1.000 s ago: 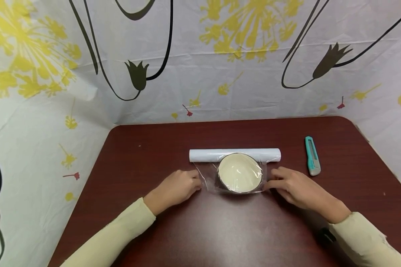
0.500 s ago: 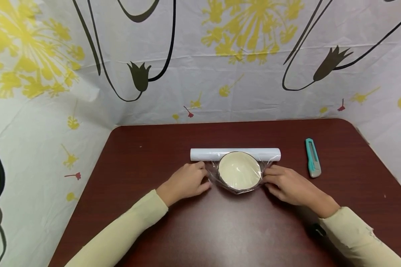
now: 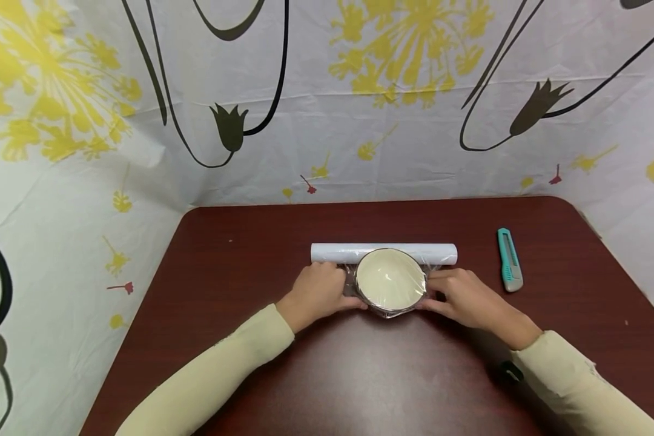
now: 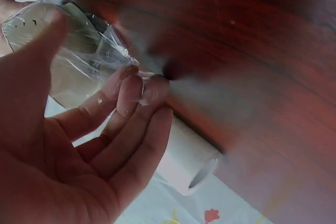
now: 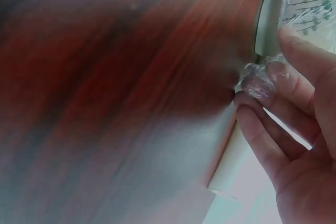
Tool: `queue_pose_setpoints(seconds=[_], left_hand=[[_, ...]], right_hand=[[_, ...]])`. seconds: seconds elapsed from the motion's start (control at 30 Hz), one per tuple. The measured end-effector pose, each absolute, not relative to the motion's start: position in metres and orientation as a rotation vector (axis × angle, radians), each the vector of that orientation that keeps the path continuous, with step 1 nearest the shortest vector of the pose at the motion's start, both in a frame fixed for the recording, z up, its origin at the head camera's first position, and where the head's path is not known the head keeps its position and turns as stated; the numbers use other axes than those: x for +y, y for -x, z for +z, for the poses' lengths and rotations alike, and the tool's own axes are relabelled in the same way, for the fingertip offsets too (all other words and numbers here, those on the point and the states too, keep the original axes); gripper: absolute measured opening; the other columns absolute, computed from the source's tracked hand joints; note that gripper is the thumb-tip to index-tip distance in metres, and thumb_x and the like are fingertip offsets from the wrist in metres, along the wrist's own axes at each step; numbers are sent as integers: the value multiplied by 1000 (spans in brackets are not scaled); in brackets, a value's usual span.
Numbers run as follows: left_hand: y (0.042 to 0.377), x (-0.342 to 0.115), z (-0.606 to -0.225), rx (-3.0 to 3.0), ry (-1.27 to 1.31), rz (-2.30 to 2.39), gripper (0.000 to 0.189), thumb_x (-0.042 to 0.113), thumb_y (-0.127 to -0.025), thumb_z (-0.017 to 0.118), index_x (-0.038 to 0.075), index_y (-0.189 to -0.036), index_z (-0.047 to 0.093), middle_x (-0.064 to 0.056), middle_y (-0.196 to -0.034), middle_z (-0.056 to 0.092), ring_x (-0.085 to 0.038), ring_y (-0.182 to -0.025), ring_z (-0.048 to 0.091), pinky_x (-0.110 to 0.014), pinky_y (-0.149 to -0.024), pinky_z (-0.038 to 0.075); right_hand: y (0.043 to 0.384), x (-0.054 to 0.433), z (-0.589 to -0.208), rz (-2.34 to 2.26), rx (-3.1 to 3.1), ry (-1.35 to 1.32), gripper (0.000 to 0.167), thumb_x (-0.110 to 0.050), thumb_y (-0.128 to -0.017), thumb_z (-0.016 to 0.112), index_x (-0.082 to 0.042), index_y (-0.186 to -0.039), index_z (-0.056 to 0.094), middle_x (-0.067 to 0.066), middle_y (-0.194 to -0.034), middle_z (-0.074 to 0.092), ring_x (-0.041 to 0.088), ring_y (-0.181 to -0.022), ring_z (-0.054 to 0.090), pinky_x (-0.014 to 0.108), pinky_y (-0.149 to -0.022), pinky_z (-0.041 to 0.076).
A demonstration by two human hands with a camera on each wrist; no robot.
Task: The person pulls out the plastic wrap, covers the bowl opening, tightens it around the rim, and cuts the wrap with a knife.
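A cream bowl (image 3: 390,280) with a dark rim sits mid-table, clear cling film (image 4: 113,43) stretched over its top and bunched down its sides. My left hand (image 3: 318,290) is at the bowl's left side, thumb along the near wall. In the left wrist view, its bent fingertips press crumpled film below the bowl, the thumb apart from them. On the other side, my right hand (image 3: 463,300) presses film against the bowl with relaxed fingers. The right wrist view shows film bunched at those fingertips and a green plant pattern on the bowl's wall.
Right behind the bowl lies the white cling film roll (image 3: 332,253), its film still joined to the sheet over the bowl. A teal and grey utility knife (image 3: 509,260) rests at the right on the dark red table (image 3: 251,242). Patterned cloth (image 3: 305,151) hangs around the table.
The left hand has moved right, up to the bowl, and its thumb now reaches the near wall. The right hand has shifted slightly inward. The flat film edges are gathered down around the bowl.
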State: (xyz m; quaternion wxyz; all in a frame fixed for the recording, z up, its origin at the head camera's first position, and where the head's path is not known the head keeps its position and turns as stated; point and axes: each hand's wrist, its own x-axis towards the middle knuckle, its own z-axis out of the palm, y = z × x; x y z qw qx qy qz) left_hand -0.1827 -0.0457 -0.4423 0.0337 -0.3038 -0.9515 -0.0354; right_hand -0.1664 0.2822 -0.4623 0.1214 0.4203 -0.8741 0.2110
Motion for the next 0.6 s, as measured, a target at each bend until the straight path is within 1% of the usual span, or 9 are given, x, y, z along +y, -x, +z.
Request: queue_pose_setpoints(seconds=[0.1, 0.2, 0.3, 0.47, 0.6], left_hand=[[184, -44, -443, -2897, 934, -33, 66, 75, -90, 77, 12, -73, 74, -7, -75, 69, -28, -67, 72, -42, -53, 60], [184, -45, -444, -2883, 964, 14, 58, 68, -96, 75, 14, -77, 76, -7, -81, 72, -30, -70, 73, -43, -54, 61], [185, -45, -444, -2869, 1014, -18, 47, 57, -101, 76, 15, -80, 77, -4, -85, 73, -31, -70, 74, -43, -54, 61], [186, -45, -443, -2823, 1099, -99, 24, 35, -103, 78, 16, -89, 81, -1, -92, 74, -29, -74, 74, -43, -59, 62], [187, -45, -444, -2789, 1140, -108, 16, 26, -103, 78, 15, -92, 81, 0, -96, 75, -28, -77, 75, -42, -61, 63]], right_hand=[[167, 281, -460, 626, -2558, -1251, 26, -14, -85, 95, -25, -89, 72, -18, -92, 63, -1, -75, 54, 27, -62, 51], [168, 281, -459, 640, -2570, -1264, 25, -11, -86, 94, -26, -92, 75, -19, -97, 67, -3, -79, 55, 28, -65, 52], [168, 281, -458, 645, -2583, -1275, 27, -10, -87, 93, -28, -87, 72, -20, -95, 66, -2, -78, 53, 25, -65, 50], [170, 281, -457, 659, -2623, -1287, 31, -10, -90, 91, -29, -83, 67, -20, -92, 62, -1, -74, 48, 21, -64, 46], [170, 282, -456, 670, -2645, -1286, 32, -7, -90, 89, -29, -82, 67, -20, -91, 60, 0, -73, 48, 21, -63, 45]])
